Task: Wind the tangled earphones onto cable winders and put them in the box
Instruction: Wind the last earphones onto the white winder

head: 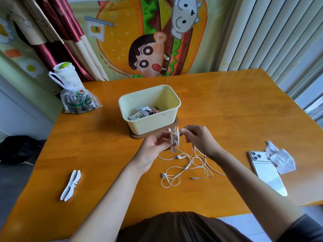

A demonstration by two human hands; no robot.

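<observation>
The left hand [155, 146] holds a white cable winder [175, 140] upright above the bench [227, 109], fingers curled around its middle. The right hand [197, 139] sits just beside it, thumb and fingertips pinching the cable at the winder's upper end. From there the white earphones [183, 166] trail down onto the bench in loose tangled loops in front of the person, both earbuds and the plug lying flat on the wood. Just behind the hands stands the pale yellow box [152, 125] on a brown base, with several items already inside, white earphones among them. A second white winder [70, 185] lies well apart on the left of the bench. On the right lie a white phone [266, 172] and a crumpled tissue [281, 159] touching it; a clear plastic bag [78, 102] sits at the far left.
</observation>
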